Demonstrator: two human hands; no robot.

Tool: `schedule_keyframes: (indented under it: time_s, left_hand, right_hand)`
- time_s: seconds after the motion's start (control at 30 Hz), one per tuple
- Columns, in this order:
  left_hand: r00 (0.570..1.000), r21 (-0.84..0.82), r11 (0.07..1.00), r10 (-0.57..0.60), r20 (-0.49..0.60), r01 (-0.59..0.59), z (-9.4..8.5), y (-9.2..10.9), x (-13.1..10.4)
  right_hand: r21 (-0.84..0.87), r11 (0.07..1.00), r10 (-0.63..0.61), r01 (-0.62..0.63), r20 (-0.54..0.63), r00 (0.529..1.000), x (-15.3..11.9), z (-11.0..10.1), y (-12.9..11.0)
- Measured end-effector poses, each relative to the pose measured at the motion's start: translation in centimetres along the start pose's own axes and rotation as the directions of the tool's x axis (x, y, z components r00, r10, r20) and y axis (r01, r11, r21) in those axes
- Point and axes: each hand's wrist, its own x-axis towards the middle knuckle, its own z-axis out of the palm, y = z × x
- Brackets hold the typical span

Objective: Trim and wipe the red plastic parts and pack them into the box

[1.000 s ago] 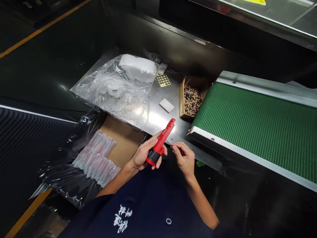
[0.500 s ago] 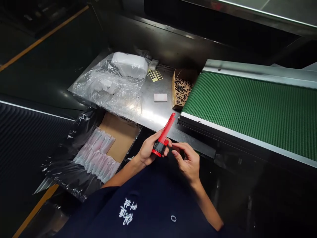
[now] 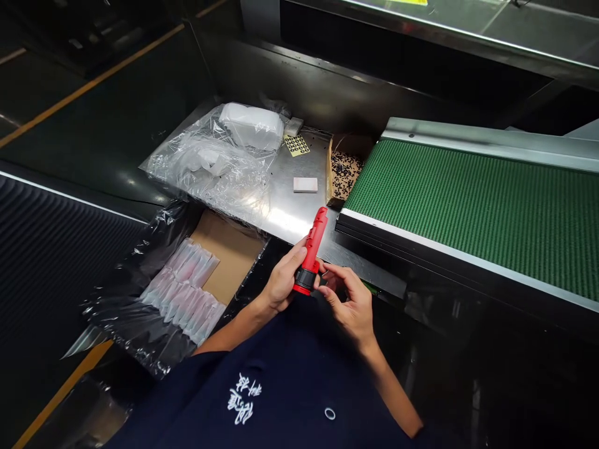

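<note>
A red tool-like part (image 3: 315, 240) with a black collar and a red base stands tilted in my left hand (image 3: 283, 277), whose fingers are wrapped round its lower half. Close to its right side is my right hand (image 3: 350, 300), with thumb and index finger brought together near the black collar. Whatever lies between those fingertips is too small to make out. Beyond the red part, a small white block (image 3: 305, 185) rests on the metal table (image 3: 285, 215).
Clear plastic bags with white foam sheets (image 3: 253, 125) lie at the back left. Beside a sticker sheet (image 3: 297, 145) is a cardboard box of small black pieces (image 3: 345, 171). A green conveyor (image 3: 468, 206) runs right. Wrapped packets (image 3: 187, 287) fill part of a lined carton, lower left.
The red part has turned more upright in my left hand. My right hand has moved slightly left, closer to the black collar. The camera view has shifted a little.
</note>
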Motion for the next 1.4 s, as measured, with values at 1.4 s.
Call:
schedule_keyframes:
  time_s: [1.4]
  left_hand:
    - [0.944,-0.088,0.982,0.137,-0.299,-0.17,-13.0,9.9,-2.9]
  right_hand:
    - [-0.772,0.579,0.467,-0.263,0.049,0.883,27.4,13.7,16.1]
